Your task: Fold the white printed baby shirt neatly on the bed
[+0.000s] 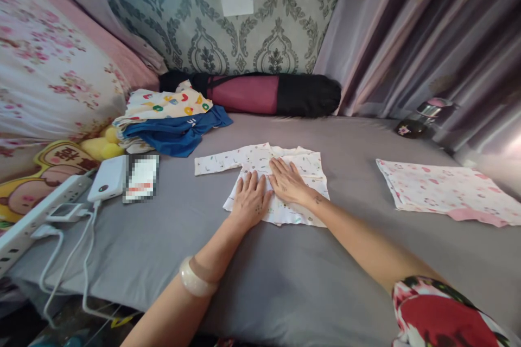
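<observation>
A small white long-sleeved baby shirt (pixel 297 214) with a tiny print lies spread on the grey bed sheet (pixel 285 287). One sleeve reaches out to the left; on the right side no sleeve sticks out. My left hand (pixel 251 199) rests flat on the shirt's lower left part, fingers stretched out. Beside it, my right hand (pixel 287 180) is laid flat across the middle of the shirt, fingers pointing up and left. Neither hand grips the cloth. Parts of the shirt are hidden under both hands.
Folded clothes (pixel 175 119) are piled at the back left. A pink-patterned folded cloth (pixel 443 190) lies at the right, near a dark glass jar (pixel 419 119). A maroon-and-black roll bag (pixel 252 94) lines the wall. Left stand a power bank (pixel 109 178) and a cabled power strip (pixel 44 214).
</observation>
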`<action>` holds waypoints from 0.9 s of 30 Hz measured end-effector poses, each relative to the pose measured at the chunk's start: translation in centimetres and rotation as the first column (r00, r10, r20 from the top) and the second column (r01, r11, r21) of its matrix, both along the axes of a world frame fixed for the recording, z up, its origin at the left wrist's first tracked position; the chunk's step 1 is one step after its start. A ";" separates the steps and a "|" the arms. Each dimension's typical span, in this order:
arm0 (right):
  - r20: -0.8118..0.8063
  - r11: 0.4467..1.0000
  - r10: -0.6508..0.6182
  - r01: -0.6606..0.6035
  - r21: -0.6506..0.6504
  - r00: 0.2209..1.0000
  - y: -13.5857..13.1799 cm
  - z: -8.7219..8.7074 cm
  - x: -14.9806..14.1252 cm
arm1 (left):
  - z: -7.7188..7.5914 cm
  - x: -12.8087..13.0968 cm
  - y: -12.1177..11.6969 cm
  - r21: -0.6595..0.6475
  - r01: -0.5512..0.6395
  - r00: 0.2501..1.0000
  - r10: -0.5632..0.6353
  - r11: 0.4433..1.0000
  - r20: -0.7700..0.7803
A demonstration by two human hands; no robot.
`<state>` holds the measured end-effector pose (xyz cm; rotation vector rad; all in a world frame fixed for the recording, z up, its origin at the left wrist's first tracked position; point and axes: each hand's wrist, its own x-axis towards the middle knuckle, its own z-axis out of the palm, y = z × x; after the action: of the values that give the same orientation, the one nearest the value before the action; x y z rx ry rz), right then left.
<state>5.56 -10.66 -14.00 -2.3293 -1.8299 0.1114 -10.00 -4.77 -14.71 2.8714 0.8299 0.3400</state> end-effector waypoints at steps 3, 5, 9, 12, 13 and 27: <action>0.019 1.000 0.007 -0.007 0.013 1.000 0.2 0.6 0.0 | 0.3 -0.1 0.0 -0.012 -0.001 1.000 0.001 1.000 -0.011; 0.031 0.999 0.012 -0.013 0.032 0.999 0.5 1.3 0.0 | 0.4 -0.1 0.1 -0.021 0.002 1.000 -0.002 1.000 -0.007; 0.072 0.999 -0.040 0.038 0.030 0.997 2.0 2.8 0.1 | 0.6 -0.2 0.5 -0.019 0.011 0.998 -0.010 1.000 0.058; 0.094 0.994 -0.099 0.094 0.057 0.991 4.0 3.2 -0.1 | 0.7 -0.2 1.1 -0.071 0.017 0.990 -0.007 0.997 0.139; 0.092 0.993 -0.104 0.098 0.069 0.990 4.8 3.1 -0.2 | 0.8 -0.2 1.4 -0.098 0.008 0.985 0.009 0.995 0.175; -0.207 0.994 -0.091 0.100 0.031 0.974 10.4 -0.3 -1.3 | 2.0 -4.6 12.4 -0.061 -0.686 0.716 0.687 0.725 0.123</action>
<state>4.28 -0.25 -14.26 -2.2773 -1.6047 0.2872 -14.60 7.60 -12.67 2.3601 1.8464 0.5892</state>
